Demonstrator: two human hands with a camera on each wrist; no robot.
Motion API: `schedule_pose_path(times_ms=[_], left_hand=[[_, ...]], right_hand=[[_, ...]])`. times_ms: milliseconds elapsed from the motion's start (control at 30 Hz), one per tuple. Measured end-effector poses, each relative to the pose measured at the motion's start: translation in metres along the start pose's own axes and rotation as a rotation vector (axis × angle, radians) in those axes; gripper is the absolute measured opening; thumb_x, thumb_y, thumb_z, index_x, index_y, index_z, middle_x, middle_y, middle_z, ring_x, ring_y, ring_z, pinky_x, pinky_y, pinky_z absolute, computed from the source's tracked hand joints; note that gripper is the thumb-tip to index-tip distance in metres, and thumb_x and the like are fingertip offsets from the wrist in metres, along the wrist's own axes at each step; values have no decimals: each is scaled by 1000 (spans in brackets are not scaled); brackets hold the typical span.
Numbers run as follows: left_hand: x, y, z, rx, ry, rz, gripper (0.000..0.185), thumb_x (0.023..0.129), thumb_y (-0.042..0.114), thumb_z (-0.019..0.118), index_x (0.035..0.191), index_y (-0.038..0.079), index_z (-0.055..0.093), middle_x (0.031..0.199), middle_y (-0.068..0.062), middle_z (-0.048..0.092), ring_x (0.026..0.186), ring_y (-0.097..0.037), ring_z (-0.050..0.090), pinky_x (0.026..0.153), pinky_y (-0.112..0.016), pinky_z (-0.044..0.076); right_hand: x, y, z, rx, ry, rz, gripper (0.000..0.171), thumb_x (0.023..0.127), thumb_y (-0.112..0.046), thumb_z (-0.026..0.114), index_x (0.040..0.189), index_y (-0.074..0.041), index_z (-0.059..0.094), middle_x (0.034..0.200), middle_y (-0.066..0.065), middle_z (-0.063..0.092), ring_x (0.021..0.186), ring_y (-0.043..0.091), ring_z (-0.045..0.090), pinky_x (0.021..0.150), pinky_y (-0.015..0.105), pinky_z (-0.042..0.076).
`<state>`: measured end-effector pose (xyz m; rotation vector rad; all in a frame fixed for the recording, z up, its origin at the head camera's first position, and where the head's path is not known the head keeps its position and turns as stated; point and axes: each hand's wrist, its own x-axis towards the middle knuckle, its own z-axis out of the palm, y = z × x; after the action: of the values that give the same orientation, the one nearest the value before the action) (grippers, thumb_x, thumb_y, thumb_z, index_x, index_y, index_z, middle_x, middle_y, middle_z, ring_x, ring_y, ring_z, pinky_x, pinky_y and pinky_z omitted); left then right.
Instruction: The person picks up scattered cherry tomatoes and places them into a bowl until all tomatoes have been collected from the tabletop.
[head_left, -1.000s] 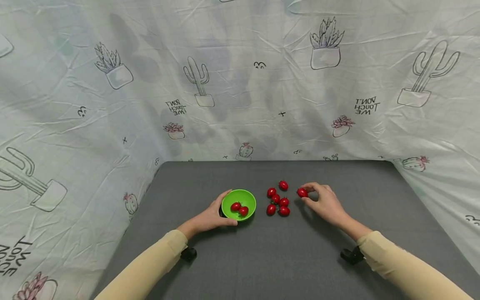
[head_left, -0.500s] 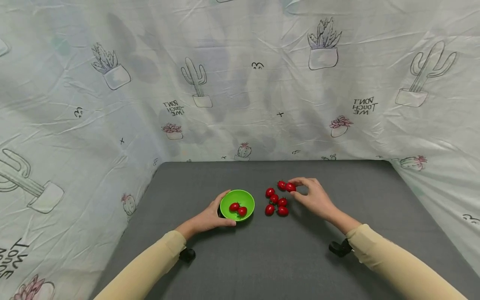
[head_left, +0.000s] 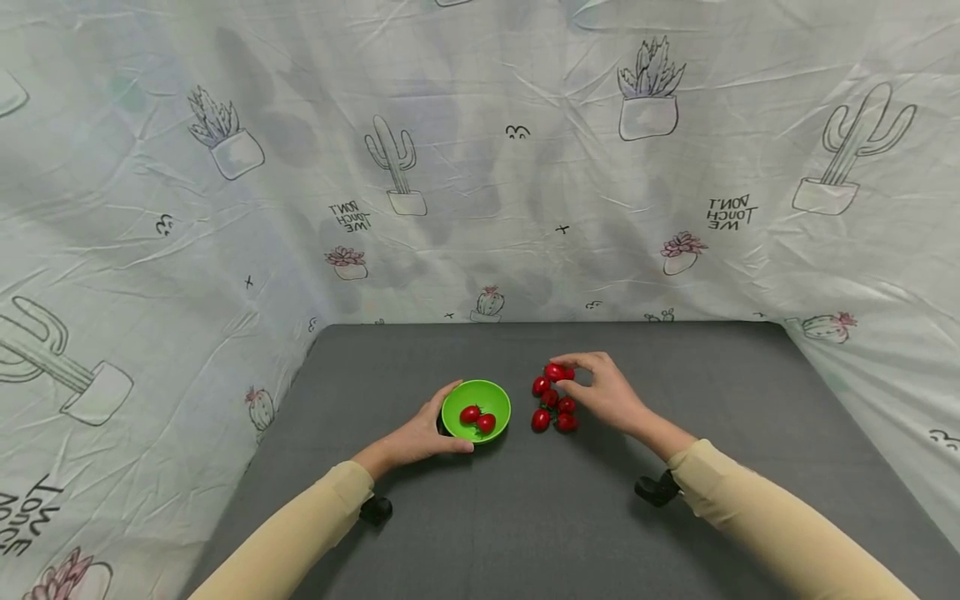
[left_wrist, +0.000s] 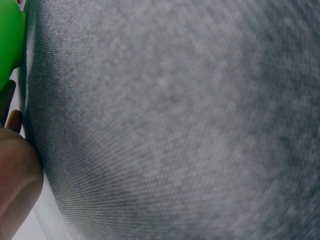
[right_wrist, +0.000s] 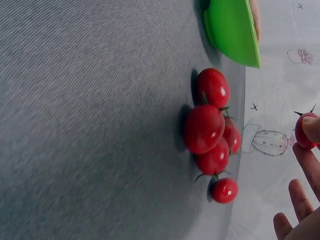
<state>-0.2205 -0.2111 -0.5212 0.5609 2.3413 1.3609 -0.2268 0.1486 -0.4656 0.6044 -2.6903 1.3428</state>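
Cactus-print cloth hangs behind the grey desk (head_left: pixel 600 517), where the left hand (head_left: pixel 420 435) curls round a green bowl (head_left: pixel 476 408) with two tomatoes, and the right hand (head_left: pixel 603 393) pinches one tomato (head_left: pixel 554 372) above the loose tomato cluster (head_left: pixel 553 408)

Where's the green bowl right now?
In the head view the green bowl sits on the grey table left of centre, held by the left hand, just left of the loose tomatoes.

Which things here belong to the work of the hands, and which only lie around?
In use: green bowl held by left hand; tomato pinched by right hand; tomato pile.
Lying about: printed cloth; grey table.
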Motion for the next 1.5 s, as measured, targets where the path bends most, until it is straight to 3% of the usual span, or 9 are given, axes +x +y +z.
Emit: schedule_pose_path(times_ms=[267,433,733,1000,1333,1500], left_hand=[[0,-1,0,13,4,-12,110,86,42,84,166,25,12,166,-7,21,152,-28,21,117,-58,23],[0,1,0,8,8,-2,109,85,41,85,166,25,13,165,-8,23,151,-28,23,116,-59,23],[2,0,1,-14,15,8,109,85,31,86,166,21,13,164,-11,24,150,-32,23,116,-62,21],[3,1,0,-14,17,-7,108,85,34,86,165,22,15,163,-7,27,149,-28,26,117,-59,23],[2,1,0,-14,17,-17,107,85,36,85,165,24,15,161,-7,28,147,-28,28,116,-60,24],[2,1,0,-9,12,-11,107,87,37,84,166,23,13,160,-8,30,146,-28,30,115,-59,25]], right_hand=[[9,-11,13,-8,-17,-15,34,98,-17,71,132,-13,70,129,5,66,124,29,45,98,59,41],[13,-16,21,-8,-28,2,33,98,-20,72,131,-20,72,127,2,66,125,27,44,98,56,43],[22,-22,30,-26,-59,-29,33,99,-23,71,133,-21,71,128,-2,65,121,23,44,86,45,42],[28,-27,34,-10,-90,-56,35,101,-23,69,135,-18,70,133,-2,65,129,26,43,98,52,42],[37,-35,41,22,-140,-62,35,101,-23,69,135,-26,69,130,-6,65,126,22,42,90,46,49],[42,-36,47,26,-158,-75,35,100,-25,70,136,-26,69,129,-6,66,128,24,41,97,51,43]])
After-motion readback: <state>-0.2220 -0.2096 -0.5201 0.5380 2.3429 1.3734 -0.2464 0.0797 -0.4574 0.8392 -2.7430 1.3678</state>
